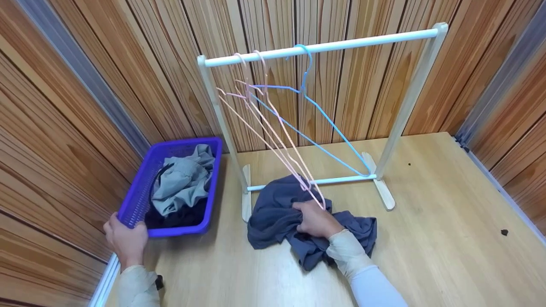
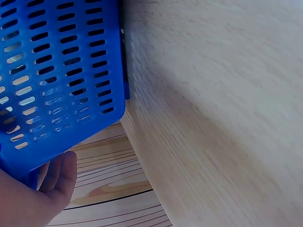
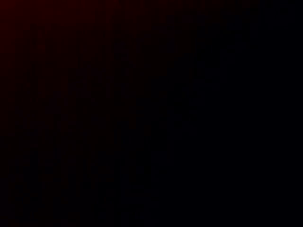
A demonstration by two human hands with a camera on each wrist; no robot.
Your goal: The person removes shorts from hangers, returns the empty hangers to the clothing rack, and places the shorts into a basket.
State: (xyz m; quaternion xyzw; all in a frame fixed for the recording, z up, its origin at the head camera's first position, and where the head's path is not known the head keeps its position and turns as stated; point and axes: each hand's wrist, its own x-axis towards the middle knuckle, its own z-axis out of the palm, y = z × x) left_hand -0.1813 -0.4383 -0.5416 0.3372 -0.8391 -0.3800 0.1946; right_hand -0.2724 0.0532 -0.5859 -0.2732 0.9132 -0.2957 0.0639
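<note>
In the head view my left hand [image 1: 127, 241] grips the near left corner of a purple plastic basket [image 1: 177, 232]. The left wrist view shows the fingers [image 2: 60, 175] curled under the rim of that slotted basket [image 2: 71, 59], which looks blue there. Inside it lie a grey-green garment [image 1: 181, 181] and a darker cloth [image 1: 175, 218]. My right hand [image 1: 316, 219] grips a crumpled dark grey garment [image 1: 271, 217] on the wooden floor, its fingertips partly hidden in the folds. The right wrist view is almost wholly black.
Behind the garment stands a small white clothes rack [image 1: 367, 41]. Two pink hangers [image 1: 273, 134] and a blue hanger [image 1: 335, 121] hang from its rail, the pink ones reaching down over the garment. Wood-panelled walls [image 1: 85, 106] enclose the floor. A small dark scrap [image 1: 504, 232] lies at right.
</note>
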